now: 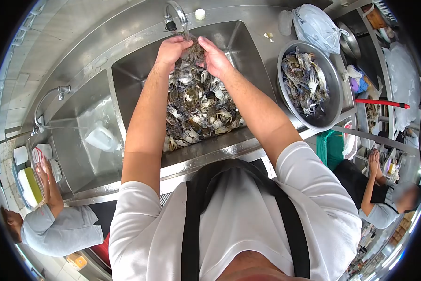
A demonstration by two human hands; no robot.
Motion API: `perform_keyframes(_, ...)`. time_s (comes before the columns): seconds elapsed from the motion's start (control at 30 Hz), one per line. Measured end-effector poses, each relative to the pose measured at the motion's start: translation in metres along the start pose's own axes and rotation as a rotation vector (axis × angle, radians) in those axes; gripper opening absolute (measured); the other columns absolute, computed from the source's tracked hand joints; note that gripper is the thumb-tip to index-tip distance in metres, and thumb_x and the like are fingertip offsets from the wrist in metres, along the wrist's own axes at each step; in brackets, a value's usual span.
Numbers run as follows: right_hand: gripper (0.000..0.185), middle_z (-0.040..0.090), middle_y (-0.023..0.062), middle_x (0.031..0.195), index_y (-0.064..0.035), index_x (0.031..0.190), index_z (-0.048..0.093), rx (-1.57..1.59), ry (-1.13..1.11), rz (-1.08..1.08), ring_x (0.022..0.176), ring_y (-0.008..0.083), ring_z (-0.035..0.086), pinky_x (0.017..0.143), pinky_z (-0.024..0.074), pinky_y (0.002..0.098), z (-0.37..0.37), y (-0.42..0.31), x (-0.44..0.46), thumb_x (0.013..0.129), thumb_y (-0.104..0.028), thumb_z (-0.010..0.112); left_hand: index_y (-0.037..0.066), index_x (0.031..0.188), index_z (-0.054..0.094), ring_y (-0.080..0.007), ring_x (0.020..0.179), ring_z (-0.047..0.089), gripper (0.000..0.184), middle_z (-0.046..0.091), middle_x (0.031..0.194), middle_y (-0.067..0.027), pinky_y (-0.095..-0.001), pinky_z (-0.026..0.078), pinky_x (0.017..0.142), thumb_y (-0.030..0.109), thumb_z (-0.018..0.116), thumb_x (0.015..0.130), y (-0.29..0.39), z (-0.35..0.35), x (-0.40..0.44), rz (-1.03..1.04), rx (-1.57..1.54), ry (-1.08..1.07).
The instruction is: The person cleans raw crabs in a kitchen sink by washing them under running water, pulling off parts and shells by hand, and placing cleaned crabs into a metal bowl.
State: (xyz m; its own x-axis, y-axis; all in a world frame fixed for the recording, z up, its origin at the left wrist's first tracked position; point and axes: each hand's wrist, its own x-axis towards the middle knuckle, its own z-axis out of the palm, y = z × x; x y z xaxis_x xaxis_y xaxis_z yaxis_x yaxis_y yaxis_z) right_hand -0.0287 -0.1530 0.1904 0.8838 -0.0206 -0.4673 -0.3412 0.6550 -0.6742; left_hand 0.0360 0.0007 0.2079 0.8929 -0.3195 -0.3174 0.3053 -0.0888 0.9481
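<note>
Many crabs (196, 105) are heaped in the steel sink basin (138, 65). Under the running faucet (178, 11), my left hand (172, 49) and my right hand (213, 57) hold a crab (192, 52) between them. Both hands have their fingers curved round its sides, at the back of the basin. Water falls onto the crab and blurs its outline. To the right of the sink, a round steel bowl (335, 100) holds more crabs (304, 82).
A second basin (74, 154) on the left holds a white container (101, 137). A tied plastic bag (316, 28) lies behind the bowl. One person (56, 229) stands at the left, another (384, 201) at the right. A red-handled tool (381, 102) juts out at the right.
</note>
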Motion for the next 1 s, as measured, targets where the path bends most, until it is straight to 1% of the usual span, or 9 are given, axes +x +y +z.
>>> perform_keyframes(0.3,0.029,0.068,0.0077,0.098,0.0009,0.11,0.064,-0.221,-0.158,0.041,0.091,0.0187,0.066,0.078,0.0533,0.0357,-0.003,0.012,0.033,0.082,-0.005,0.069,-0.001,0.095,0.072,-0.0148,0.077,0.068,0.029,0.073,0.083,-0.0109,-0.0299,0.054,0.069,0.023,0.074,0.08,0.019,0.007,-0.009,0.327,0.623,0.301)
perform_keyframes(0.4,0.034,0.067,0.0077,0.102,-0.0049,0.115,0.064,-1.028,-0.21,-0.12,0.094,0.016,0.063,0.079,0.0514,0.0332,0.011,0.021,0.032,0.084,-0.019,0.071,-0.001,0.101,0.069,-0.0102,0.065,0.06,0.027,0.068,0.076,-0.0051,-0.0258,0.049,0.06,0.023,0.071,0.088,0.019,0.012,0.007,0.199,0.175,-0.005)
perform_keyframes(0.53,0.038,0.065,0.0105,0.119,-0.0056,0.113,0.064,-1.429,-0.273,-0.407,0.109,0.0255,0.06,0.094,0.0483,0.0384,0.019,0.032,0.049,0.082,-0.027,0.071,0.0,0.104,0.065,-0.0058,0.054,0.048,0.033,0.058,0.067,0.0007,-0.0214,0.038,0.049,0.031,0.068,0.094,0.035,0.03,0.011,0.047,-0.025,-0.181)
perform_keyframes(0.63,0.034,0.065,0.0092,0.119,-0.0076,0.112,0.064,-1.22,-0.338,-0.545,0.111,0.0243,0.06,0.097,0.0479,0.0379,0.008,0.042,0.081,0.085,-0.029,0.066,0.001,0.094,0.065,-0.0055,0.05,0.044,0.032,0.054,0.063,0.0018,-0.0221,0.032,0.045,0.033,0.07,0.091,0.036,0.026,0.011,-0.047,-0.074,-0.299)
perform_keyframes(0.7,0.032,0.066,0.0094,0.115,-0.0065,0.111,0.064,-1.337,-0.32,-0.494,0.106,0.0249,0.062,0.094,0.0488,0.0374,0.022,0.023,0.066,0.087,-0.028,0.064,0.004,0.082,0.062,-0.0065,0.051,0.042,0.028,0.051,0.063,0.0021,-0.0232,0.032,0.046,0.029,0.073,0.088,0.04,0.029,-0.005,0.187,0.007,-0.148)
perform_keyframes(0.77,0.029,0.069,0.0098,0.105,-0.0044,0.109,0.064,-1.568,-0.285,-0.399,0.097,0.0261,0.064,0.09,0.0507,0.0365,0.038,0.003,0.052,0.09,-0.027,0.061,0.007,0.082,0.059,-0.0074,0.053,0.042,0.021,0.051,0.065,0.0021,-0.0238,0.032,0.048,0.022,0.072,0.088,0.019,0.008,-0.007,0.198,0.069,-0.117)
perform_keyframes(0.83,0.036,0.069,0.0137,0.104,-0.0044,0.109,0.065,-1.373,-0.377,-0.366,0.093,0.0244,0.066,0.084,0.0533,0.0353,0.02,0.015,0.087,0.087,-0.033,0.064,0.008,0.086,0.06,-0.0084,0.055,0.045,0.017,0.054,0.069,0.0024,-0.0234,0.033,0.049,0.02,0.072,0.087,0.01,-0.014,-0.031,0.169,-0.362,-0.124)
perform_keyframes(0.93,0.047,0.066,0.0233,0.112,-0.0026,0.117,0.063,-1.199,-0.182,0.042,0.101,0.0244,0.067,0.091,0.052,0.0344,0.041,-0.004,0.066,0.084,-0.036,0.064,0.008,0.094,0.058,-0.0083,0.057,0.047,0.012,0.054,0.071,0.0022,-0.025,0.037,0.051,0.018,0.064,0.092,-0.026,-0.035,-0.058,0.018,-0.315,0.12)
perform_keyframes(1.0,0.049,0.066,0.0232,0.114,-0.0017,0.118,0.062,-1.299,-0.132,-0.142,0.103,0.0269,0.066,0.093,0.0508,0.0353,0.046,0.003,0.065,0.084,-0.038,0.063,0.009,0.095,0.058,-0.0087,0.059,0.049,0.011,0.056,0.074,0.0019,-0.0252,0.038,0.053,0.019,0.063,0.093,-0.063,-0.047,-0.07,-0.083,-0.332,0.179)
